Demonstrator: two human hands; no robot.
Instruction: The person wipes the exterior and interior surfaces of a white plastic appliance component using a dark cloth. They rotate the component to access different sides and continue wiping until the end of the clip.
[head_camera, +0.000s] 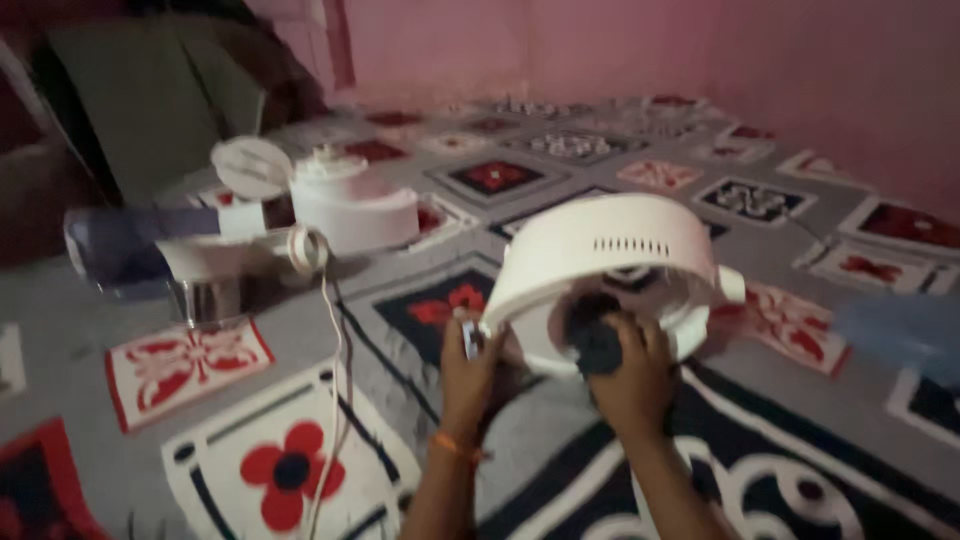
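Both hands raised over patterned bedspread (300, 470). Left hand (470, 365) clamped on lower rim of white round appliance housing (610, 255), tilted, open underside facing the camera. Right hand (625, 375) inside that opening, fingers gripping dark round part (598, 340). Left of housing: white lidded bowl unit (352, 205), metal-and-white piece (215, 275), white cord (335, 400) trailing down bedspread
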